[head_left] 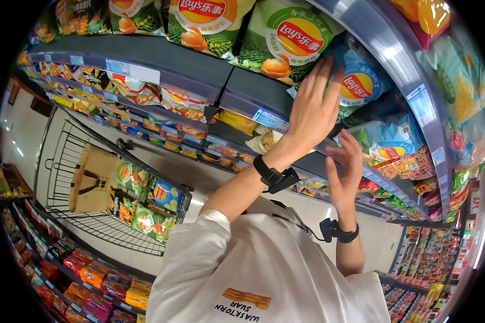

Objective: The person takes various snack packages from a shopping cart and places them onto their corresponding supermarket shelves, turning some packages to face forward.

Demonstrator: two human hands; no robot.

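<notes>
My left hand (pixel 315 105) reaches over the front edge of the shelf (pixel 231 91), fingers stretched out and close together. Its fingertips lie between a large green chip bag (pixel 285 43) and a blue chip bag (pixel 358 81). The hand covers part of the blue bag's left side; whether it presses on either bag, I cannot tell. Lower and to the right, my right hand (pixel 346 167) is raised with nothing in it, fingers apart and slightly bent. It is nearest to another blue chip bag (pixel 393 137) on the shelf below.
At the left stands a wire shopping cart (pixel 64 177) holding a cardboard box (pixel 86 183) and several chip bags (pixel 159 194). Lower shelves (pixel 161 116) carry more snack packs. Behind, another shelf row (pixel 91 274) holds coloured packages. A curved shelf edge (pixel 399 59) runs down the right.
</notes>
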